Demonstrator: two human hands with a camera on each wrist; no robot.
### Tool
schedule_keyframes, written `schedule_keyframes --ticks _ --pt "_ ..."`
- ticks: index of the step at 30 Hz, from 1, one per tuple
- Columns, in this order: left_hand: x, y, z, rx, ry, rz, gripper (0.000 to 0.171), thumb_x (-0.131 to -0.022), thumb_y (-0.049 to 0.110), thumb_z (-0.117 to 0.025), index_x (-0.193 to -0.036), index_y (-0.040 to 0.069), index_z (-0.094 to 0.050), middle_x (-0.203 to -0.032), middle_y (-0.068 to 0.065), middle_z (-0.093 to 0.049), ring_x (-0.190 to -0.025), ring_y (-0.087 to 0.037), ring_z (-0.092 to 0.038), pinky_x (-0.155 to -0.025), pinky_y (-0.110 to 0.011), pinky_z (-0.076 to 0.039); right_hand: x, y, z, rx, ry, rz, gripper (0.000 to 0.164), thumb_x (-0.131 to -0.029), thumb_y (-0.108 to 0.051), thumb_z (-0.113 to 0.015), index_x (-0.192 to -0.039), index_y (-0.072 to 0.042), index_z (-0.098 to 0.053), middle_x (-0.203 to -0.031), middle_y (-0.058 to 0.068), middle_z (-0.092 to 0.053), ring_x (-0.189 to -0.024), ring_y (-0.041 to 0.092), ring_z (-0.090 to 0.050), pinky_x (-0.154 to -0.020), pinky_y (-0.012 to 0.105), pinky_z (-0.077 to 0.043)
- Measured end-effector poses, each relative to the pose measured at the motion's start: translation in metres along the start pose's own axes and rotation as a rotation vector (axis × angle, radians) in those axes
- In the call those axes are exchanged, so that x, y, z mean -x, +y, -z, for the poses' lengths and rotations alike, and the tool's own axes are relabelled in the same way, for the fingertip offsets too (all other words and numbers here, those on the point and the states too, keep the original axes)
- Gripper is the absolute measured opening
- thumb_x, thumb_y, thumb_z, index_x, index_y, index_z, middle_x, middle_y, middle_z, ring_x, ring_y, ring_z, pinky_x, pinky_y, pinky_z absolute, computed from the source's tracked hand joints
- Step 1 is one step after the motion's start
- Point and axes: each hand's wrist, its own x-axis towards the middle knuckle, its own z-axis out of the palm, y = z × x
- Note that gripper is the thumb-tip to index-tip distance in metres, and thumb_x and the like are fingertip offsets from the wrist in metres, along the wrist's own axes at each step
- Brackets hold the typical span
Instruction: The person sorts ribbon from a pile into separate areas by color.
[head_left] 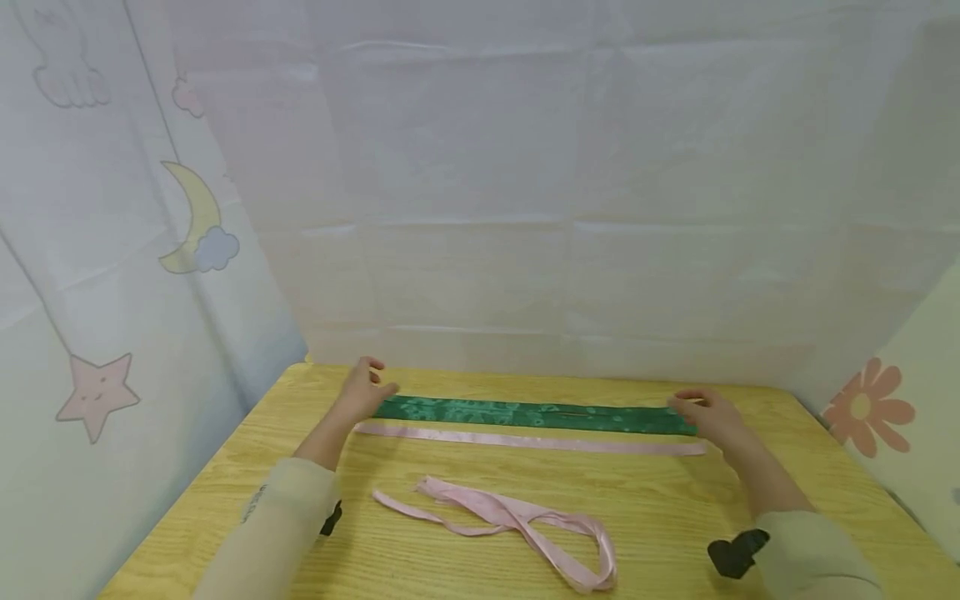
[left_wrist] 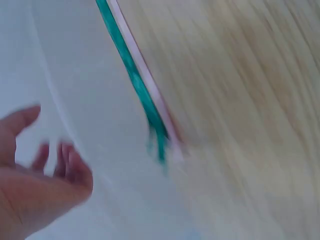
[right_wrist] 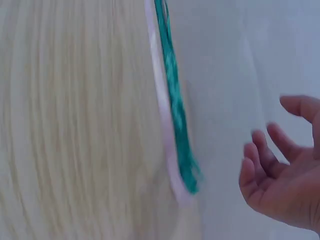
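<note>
While green ribbon (head_left: 517, 413) runs lengthwise left-to-right between them, left hand (head_left: 362, 395) and right hand (head_left: 714, 415) hover loose, empty, each near one end.

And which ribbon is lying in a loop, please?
The nearer pink ribbon; the farther pink ribbon and the green ribbon lie straight.

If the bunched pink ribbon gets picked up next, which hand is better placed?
Probably the left hand: in the head view, the loose tail of the bunched pink ribbon lies nearer to it than any part does to the right hand. Both hands look empty.
</note>
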Motion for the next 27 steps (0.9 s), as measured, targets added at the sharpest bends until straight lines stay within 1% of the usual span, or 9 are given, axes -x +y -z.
schedule_keyframes --ticks 4,5,7,9,11,16,21,25,27 --pt "0.014 0.027 -0.033 -0.078 -0.412 -0.214 0.024 -0.092 0.016 -0.061 -0.111 0.003 -0.057 -0.095 -0.008 -0.055 -0.082 -0.023 -0.053 -0.068 -0.036 -0.045 0.001 -0.024 -0.026 0.038 -0.152 0.145 0.056 -0.095 -0.039 -0.050 -0.129 0.004 -0.040 -0.124 0.027 -0.047 -0.112 0.044 -0.045 -0.083 0.050 -0.042" --pt "0.019 0.032 -0.042 -0.116 -0.491 -0.256 0.020 -0.091 0.016 -0.061 -0.108 0.005 -0.061 -0.092 -0.005 -0.056 -0.081 -0.020 -0.053 -0.068 -0.034 -0.046 0.001 -0.029 -0.033 0.037 -0.184 0.171 0.052 -0.095 -0.037 -0.051 -0.127 0.004 -0.042 -0.121 0.026 -0.049 -0.109 0.042 -0.047 -0.082 0.050 -0.043" --pt "0.028 0.038 -0.058 -0.211 -0.594 -0.323 0.014 -0.090 0.015 -0.062 -0.103 0.009 -0.065 -0.086 0.002 -0.058 -0.076 -0.013 -0.053 -0.066 -0.030 -0.046 0.002 -0.038 -0.046 0.038 -0.244 0.202 0.049 -0.095 -0.035 -0.053 -0.125 0.002 -0.045 -0.114 0.021 -0.054 -0.105 0.038 -0.050 -0.080 0.048 -0.043" --pt "0.035 0.042 -0.072 -0.304 -0.641 -0.357 0.009 -0.088 0.014 -0.064 -0.097 0.014 -0.068 -0.081 0.007 -0.058 -0.072 -0.008 -0.053 -0.063 -0.026 -0.046 0.003 -0.045 -0.057 0.036 -0.306 0.225 0.046 -0.095 -0.034 -0.053 -0.122 0.002 -0.047 -0.108 0.019 -0.055 -0.100 0.036 -0.051 -0.078 0.047 -0.043" --pt "0.042 0.044 -0.083 -0.367 -0.657 -0.373 0.006 -0.086 0.015 -0.067 -0.091 0.018 -0.068 -0.078 0.011 -0.057 -0.069 -0.004 -0.053 -0.062 -0.023 -0.046 0.005 -0.050 -0.066 0.033 -0.361 0.243 0.044 -0.094 -0.033 -0.054 -0.120 0.001 -0.048 -0.103 0.016 -0.056 -0.096 0.036 -0.050 -0.076 0.047 -0.042" --pt "0.049 0.045 -0.093 -0.414 -0.651 -0.427 0.008 -0.083 0.012 -0.070 -0.082 0.020 -0.068 -0.078 0.014 -0.056 -0.069 -0.002 -0.051 -0.063 -0.021 -0.045 0.009 -0.055 -0.081 0.023 -0.440 0.265 0.040 -0.094 -0.031 -0.056 -0.117 0.002 -0.050 -0.099 0.018 -0.057 -0.093 0.037 -0.049 -0.074 0.047 -0.041" --pt "0.049 0.051 -0.091 -0.327 -0.666 -0.459 0.010 -0.085 0.011 -0.067 -0.078 0.018 -0.065 -0.075 0.012 -0.055 -0.066 -0.002 -0.048 -0.060 -0.020 -0.043 0.013 -0.061 -0.093 0.040 -0.501 0.289 0.037 -0.094 -0.031 -0.056 -0.117 -0.002 -0.054 -0.101 0.018 -0.057 -0.094 0.035 -0.050 -0.075 0.047 -0.041" --pt "0.050 0.066 -0.086 -0.195 -0.702 -0.418 0.010 -0.087 0.011 -0.064 -0.078 0.015 -0.060 -0.071 0.008 -0.057 -0.060 -0.005 -0.046 -0.056 -0.021 -0.041 0.021 -0.074 -0.110 0.062 -0.594 0.360 0.034 -0.093 -0.030 -0.056 -0.117 -0.005 -0.057 -0.106 0.012 -0.059 -0.098 0.028 -0.053 -0.080 0.044 -0.043" --pt "0.051 0.076 -0.086 -0.149 -0.700 -0.388 0.009 -0.086 0.010 -0.063 -0.079 0.014 -0.059 -0.069 0.006 -0.059 -0.058 -0.007 -0.048 -0.054 -0.021 -0.041 0.027 -0.082 -0.121 0.081 -0.627 0.413 0.034 -0.092 -0.029 -0.059 -0.115 -0.005 -0.058 -0.103 0.008 -0.060 -0.094 0.024 -0.054 -0.078 0.040 -0.045"
